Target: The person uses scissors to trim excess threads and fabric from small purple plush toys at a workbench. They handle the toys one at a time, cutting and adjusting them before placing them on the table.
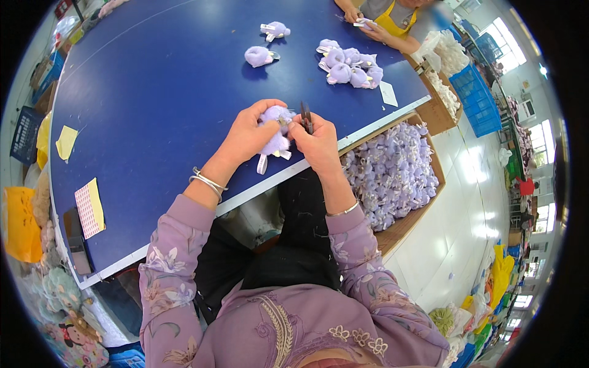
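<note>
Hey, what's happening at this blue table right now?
A person seated at the blue table holds a small lilac plush toy in the left hand, while the right hand grips small dark snips at it. A pile of similar toys lies farther along, and a wooden bin beside them holds many more.

Lilac embroidered top, bangles on both wrists

Mauve long sleeves carry pale floral stitching and a gold paisley motif at the chest. The left hand (245,135) wears two silver bangles, the right hand (318,142) one thin bracelet; dark trousers.
</note>
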`<state>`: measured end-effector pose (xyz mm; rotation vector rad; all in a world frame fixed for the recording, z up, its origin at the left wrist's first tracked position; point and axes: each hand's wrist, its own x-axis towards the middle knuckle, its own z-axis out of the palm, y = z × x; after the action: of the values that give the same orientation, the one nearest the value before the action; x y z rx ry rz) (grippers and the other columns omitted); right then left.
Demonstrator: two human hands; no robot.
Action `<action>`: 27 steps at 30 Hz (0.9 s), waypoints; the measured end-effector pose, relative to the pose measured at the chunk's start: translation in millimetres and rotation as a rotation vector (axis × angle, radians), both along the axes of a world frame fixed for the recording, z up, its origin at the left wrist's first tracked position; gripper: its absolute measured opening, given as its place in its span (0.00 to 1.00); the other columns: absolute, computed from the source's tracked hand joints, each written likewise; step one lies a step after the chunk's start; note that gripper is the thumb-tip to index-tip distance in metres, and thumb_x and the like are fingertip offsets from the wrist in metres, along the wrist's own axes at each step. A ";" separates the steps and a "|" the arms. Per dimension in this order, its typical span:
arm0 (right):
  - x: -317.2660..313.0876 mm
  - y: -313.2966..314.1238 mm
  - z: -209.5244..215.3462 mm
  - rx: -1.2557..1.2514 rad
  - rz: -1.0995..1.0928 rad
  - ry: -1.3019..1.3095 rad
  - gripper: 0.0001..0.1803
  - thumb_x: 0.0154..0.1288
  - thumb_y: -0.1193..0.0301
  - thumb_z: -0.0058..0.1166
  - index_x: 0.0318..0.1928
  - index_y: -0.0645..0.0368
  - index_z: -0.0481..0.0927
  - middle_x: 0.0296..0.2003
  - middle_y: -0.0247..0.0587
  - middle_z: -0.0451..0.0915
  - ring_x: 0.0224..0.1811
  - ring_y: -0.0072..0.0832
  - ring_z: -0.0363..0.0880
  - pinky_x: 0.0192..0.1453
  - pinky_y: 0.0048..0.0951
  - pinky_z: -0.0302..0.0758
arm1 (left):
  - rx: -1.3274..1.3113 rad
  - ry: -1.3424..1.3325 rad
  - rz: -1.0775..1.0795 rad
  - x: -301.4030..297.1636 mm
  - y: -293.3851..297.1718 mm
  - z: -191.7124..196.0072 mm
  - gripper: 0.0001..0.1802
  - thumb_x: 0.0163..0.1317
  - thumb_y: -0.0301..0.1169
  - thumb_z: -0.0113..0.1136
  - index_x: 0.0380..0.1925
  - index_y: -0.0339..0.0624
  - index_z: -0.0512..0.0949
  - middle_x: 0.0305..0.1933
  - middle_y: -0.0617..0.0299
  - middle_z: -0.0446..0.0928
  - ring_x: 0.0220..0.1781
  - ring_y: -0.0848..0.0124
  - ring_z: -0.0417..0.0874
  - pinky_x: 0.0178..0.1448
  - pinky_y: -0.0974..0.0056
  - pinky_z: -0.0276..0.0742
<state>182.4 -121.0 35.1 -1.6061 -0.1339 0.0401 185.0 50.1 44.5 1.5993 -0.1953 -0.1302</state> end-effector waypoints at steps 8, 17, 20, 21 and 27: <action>1.0 -7.2 3.1 0.216 0.040 0.152 0.05 0.63 0.73 0.57 0.34 0.63 0.78 0.22 0.30 0.76 0.18 0.11 0.65 0.20 0.17 0.59 | -0.297 0.187 -0.210 4.9 11.4 -2.8 0.26 0.58 0.22 0.43 0.58 0.32 0.72 0.44 0.55 0.81 0.38 0.71 0.84 0.46 0.66 0.81; 6.6 -12.4 -7.7 0.487 0.012 0.123 0.06 0.66 0.73 0.56 0.40 0.62 0.76 0.25 0.33 0.76 0.16 0.11 0.61 0.18 0.16 0.55 | -0.227 0.101 -0.199 1.7 3.6 -5.8 0.23 0.63 0.23 0.49 0.60 0.34 0.70 0.47 0.57 0.79 0.38 0.70 0.85 0.45 0.64 0.81; 0.8 -8.2 -7.1 0.428 0.057 0.011 0.11 0.65 0.74 0.57 0.46 0.62 0.74 0.28 0.31 0.77 0.20 0.10 0.64 0.20 0.15 0.56 | -0.167 0.065 -0.156 2.8 3.4 -8.0 0.22 0.65 0.26 0.53 0.60 0.35 0.70 0.47 0.60 0.79 0.38 0.73 0.84 0.45 0.66 0.81; -1.0 -7.3 -5.3 0.391 0.052 0.005 0.12 0.65 0.74 0.58 0.47 0.62 0.74 0.29 0.31 0.77 0.22 0.10 0.65 0.21 0.15 0.58 | -0.145 0.054 -0.141 2.8 3.4 -8.3 0.22 0.66 0.26 0.54 0.60 0.35 0.70 0.46 0.61 0.79 0.38 0.74 0.83 0.44 0.67 0.80; -5.0 -4.7 -1.0 0.152 0.030 -0.080 0.17 0.60 0.74 0.63 0.48 0.64 0.74 0.37 0.29 0.76 0.36 0.11 0.71 0.39 0.15 0.70 | -0.204 0.083 -0.158 -0.3 2.3 -6.7 0.23 0.65 0.26 0.54 0.60 0.38 0.72 0.47 0.63 0.80 0.43 0.78 0.80 0.47 0.69 0.78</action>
<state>177.3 -125.7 34.2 -1.4546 -0.2181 -0.0112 184.7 52.4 37.8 1.3722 -0.2626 -0.2895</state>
